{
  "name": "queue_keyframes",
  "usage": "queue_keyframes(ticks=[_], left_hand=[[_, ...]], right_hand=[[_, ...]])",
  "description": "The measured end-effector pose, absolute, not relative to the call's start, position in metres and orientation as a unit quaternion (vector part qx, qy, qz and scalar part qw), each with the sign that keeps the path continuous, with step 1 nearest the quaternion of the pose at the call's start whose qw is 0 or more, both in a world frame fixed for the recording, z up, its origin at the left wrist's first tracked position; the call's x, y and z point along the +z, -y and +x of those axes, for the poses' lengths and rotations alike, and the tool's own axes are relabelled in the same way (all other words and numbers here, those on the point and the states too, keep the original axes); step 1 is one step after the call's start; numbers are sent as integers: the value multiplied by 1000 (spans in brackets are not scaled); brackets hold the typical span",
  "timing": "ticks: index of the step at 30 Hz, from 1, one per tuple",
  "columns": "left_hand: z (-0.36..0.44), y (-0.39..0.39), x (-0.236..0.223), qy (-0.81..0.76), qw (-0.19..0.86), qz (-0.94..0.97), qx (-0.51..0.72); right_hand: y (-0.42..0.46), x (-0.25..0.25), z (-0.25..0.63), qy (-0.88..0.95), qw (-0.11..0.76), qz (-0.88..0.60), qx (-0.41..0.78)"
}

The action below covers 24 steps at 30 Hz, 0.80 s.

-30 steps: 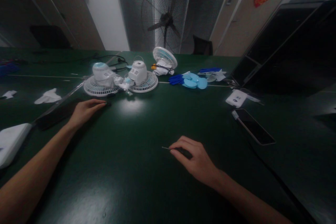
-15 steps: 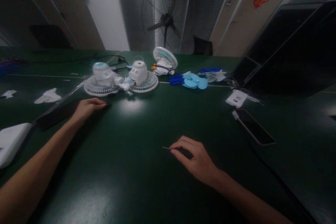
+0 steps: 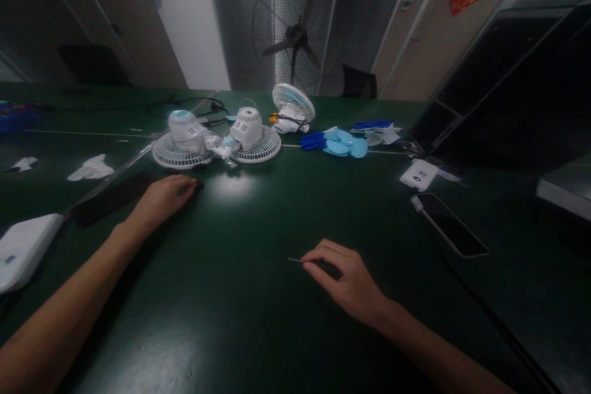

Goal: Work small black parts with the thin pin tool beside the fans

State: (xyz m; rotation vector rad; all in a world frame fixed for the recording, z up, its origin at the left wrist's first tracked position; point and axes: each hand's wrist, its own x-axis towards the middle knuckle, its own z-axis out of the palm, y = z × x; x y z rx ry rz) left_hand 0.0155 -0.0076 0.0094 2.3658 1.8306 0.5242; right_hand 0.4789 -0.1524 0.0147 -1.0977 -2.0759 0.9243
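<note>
My right hand [image 3: 348, 277] is closed around the dark handle of a small screwdriver [image 3: 329, 268], its thin metal shaft pointing left just above the green tabletop. Farther off on the left, my left hand [image 3: 168, 197] rests low on the table with its fingers curled together. A small dark bit shows at those fingertips, too small to name. Beside that wrist lies a long black flat object [image 3: 113, 200]. Just beyond the left hand, two white fans [image 3: 184, 135] [image 3: 249, 132] lie face down, and a third fan [image 3: 293, 108] stands tilted behind them.
Light-blue fan blades [image 3: 344, 143] and blue gloves [image 3: 313, 140] lie at the back centre. To the right are a white box [image 3: 418, 174], a phone [image 3: 450, 225] and a large black screen [image 3: 508, 92]. A white case [image 3: 28, 249] sits at left, near crumpled white pieces [image 3: 91, 167].
My left hand has shifted slightly right, its fingers curling lower toward the table. My right hand keeps the same grip on the screwdriver. The whole view has moved a little.
</note>
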Motion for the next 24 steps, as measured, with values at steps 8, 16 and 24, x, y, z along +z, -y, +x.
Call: queue_keyframes(ticks=[8,16,24], left_hand=[[39,8,4,-609,27,770,188],[153,65,7,-289,134,930,185],[203,101,-5,-187,153,940,242]], right_hand=[[153,14,479,785,307,-412,346],[153,15,475,794,312,-433,291],[154,14,474,796,310,-439,278]])
